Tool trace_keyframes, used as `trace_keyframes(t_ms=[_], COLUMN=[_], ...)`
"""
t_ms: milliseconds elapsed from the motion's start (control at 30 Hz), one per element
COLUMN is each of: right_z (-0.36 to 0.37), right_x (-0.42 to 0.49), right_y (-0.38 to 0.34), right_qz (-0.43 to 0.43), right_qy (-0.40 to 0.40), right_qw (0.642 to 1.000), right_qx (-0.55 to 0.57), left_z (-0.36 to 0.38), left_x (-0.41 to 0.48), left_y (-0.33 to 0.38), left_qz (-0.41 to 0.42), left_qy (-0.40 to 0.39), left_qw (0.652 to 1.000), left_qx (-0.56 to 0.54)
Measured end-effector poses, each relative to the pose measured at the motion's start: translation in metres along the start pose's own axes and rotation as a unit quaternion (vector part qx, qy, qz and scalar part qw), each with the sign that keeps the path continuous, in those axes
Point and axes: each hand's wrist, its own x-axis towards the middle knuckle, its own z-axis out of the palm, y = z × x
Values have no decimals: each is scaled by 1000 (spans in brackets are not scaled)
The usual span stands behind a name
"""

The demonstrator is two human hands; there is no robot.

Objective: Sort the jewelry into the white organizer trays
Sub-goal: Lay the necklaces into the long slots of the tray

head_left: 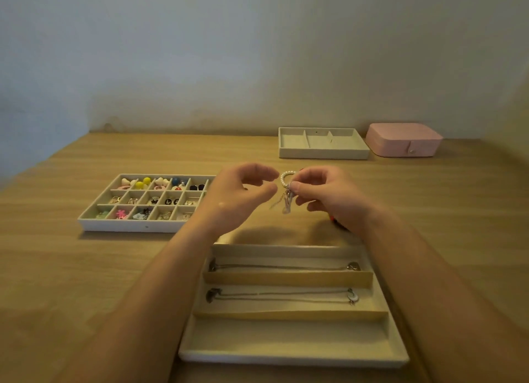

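Head view. Both hands are held above the wooden surface [86, 268] at the centre of the frame.

The right hand [329, 195] pinches a pearl bracelet [285, 178] between thumb and fingertips. Blurred metal charms hang below the pinch point. The left hand [237, 193] is just left of the bracelet, with its fingers loosely curved and holding nothing. Whether it touches the bracelet cannot be determined.

The long-slot tray [286, 359] lies at lower centre, under the forearms. Its two far slots each hold one necklace [280, 266]; the upper one is marked.

The grid tray [137, 226] lies at centre left, with small earrings and charms in its compartments. The far tray [323, 153] stands at upper right, and a pink box [403, 141] is just to its right.

A small red-and-dark item [335, 222] lies under the right wrist, mostly hidden.
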Motion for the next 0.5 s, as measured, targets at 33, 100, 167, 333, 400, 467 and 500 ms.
trace_keyframes(t_ms=[33,100,167,333,400,467,500], right_z=[1,3,6,12,12,11,10], right_x=[-1,-3,-5,-9,-9,-8,-8], right_y=[1,-1,-3,-5,-5,-3,-3], right_qz=[-3,-13,-23,-39,-38,-32,-27], right_qy=[-8,-30,-41,-27,-12,4,12], right_qw=[1000,996,991,985,986,984,981], right_qx=[26,82,128,165,165,177,191], left_z=[0,0,2,8,9,9,8], left_x=[-1,-4,-6,-9,-10,-10,-11], left_y=[1,2,3,2,2,1,1], left_qz=[3,0,-1,13,9,-9,-24], left_qy=[-9,-26,-38,-11,-2,2,4], left_qw=[1000,998,995,991,991,988,985], left_qx=[-12,-54,-87,-133,-136,-156,-169])
